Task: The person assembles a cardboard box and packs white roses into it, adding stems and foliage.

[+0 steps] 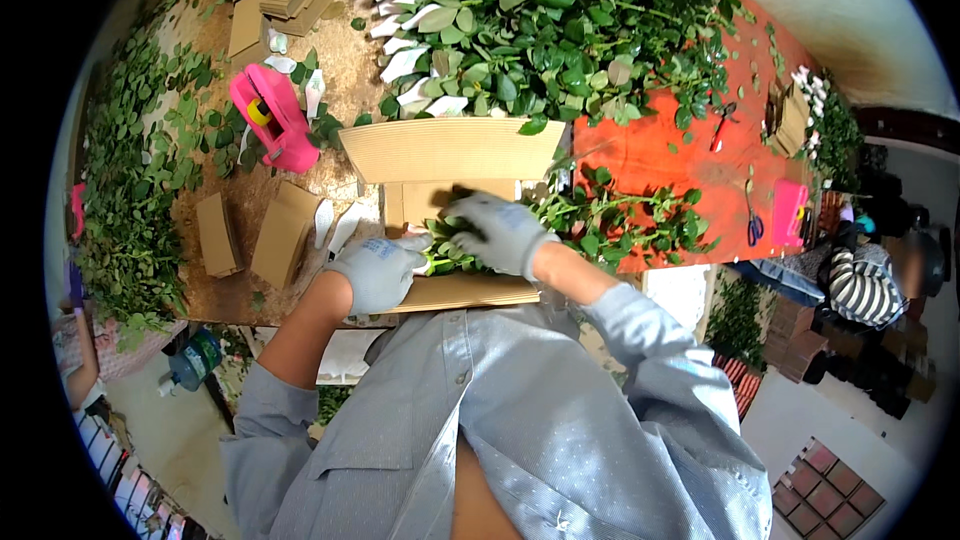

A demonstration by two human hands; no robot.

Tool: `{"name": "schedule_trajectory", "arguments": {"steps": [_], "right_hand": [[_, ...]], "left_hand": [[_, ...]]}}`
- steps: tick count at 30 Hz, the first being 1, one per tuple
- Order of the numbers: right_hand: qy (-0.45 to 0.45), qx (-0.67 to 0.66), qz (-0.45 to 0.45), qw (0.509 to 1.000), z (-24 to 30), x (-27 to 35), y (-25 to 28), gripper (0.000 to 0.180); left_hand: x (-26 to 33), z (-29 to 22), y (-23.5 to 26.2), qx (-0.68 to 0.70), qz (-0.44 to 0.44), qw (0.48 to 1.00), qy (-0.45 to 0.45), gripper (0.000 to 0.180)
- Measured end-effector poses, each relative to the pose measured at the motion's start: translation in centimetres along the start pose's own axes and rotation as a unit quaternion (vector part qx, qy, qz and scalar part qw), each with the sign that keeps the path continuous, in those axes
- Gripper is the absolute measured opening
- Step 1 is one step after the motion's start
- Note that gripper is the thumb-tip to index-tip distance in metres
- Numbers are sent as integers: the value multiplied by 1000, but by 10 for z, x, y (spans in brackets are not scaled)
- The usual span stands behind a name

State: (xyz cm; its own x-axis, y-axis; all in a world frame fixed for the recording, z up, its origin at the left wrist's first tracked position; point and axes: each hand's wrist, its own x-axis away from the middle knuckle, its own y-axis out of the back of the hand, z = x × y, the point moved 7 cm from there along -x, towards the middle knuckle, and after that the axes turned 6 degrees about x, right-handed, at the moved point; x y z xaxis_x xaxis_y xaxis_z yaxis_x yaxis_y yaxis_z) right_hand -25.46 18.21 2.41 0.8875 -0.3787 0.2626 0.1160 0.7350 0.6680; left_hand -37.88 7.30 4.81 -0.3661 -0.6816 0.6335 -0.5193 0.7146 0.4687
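Observation:
Both hands wear grey gloves with dark palms. My left hand (378, 272) is closed at the left end of a bunch of leafy rose stems (590, 218), its fingertips on green stems. Over the same bunch, my right hand (500, 233) has its thumb and fingers apart, the fingertips dark and partly blurred. Under the hands lies an unfolded cardboard wrap (450, 150), its far flap raised and its near flap (455, 292) close to my body. The leaves stick out of the wrap to the right. My gloves partly hide the left end of the bunch.
A large pile of roses (560, 30) with white-sleeved heads fills the far side. A pink tape dispenser (275, 118) stands left, near folded cardboard pieces (285, 232) and white sleeves (345, 225). Blue-handled scissors (754, 225) lie right on red cloth (640, 160). Other people (868, 285) are nearby.

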Motion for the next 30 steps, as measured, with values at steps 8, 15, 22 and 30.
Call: {"name": "schedule_trajectory", "arguments": {"steps": [8, 15, 22, 30], "right_hand": [[-209, 284, 1, 936, -91, 83, 36, 31], [-200, 104, 135, 965, -118, 105, 17, 36], [-162, 202, -136, 956, -98, 26, 138, 39], [-133, 327, -115, 929, -96, -133, 161, 31]], "left_hand": [[-4, 4, -3, 6, -40, 999, 16, 53], [-15, 18, -18, -52, -25, 998, -27, 38], [-10, 14, -16, -65, -16, 997, -43, 37], [-3, 13, -13, -1, -10, 1000, -22, 36]]}}
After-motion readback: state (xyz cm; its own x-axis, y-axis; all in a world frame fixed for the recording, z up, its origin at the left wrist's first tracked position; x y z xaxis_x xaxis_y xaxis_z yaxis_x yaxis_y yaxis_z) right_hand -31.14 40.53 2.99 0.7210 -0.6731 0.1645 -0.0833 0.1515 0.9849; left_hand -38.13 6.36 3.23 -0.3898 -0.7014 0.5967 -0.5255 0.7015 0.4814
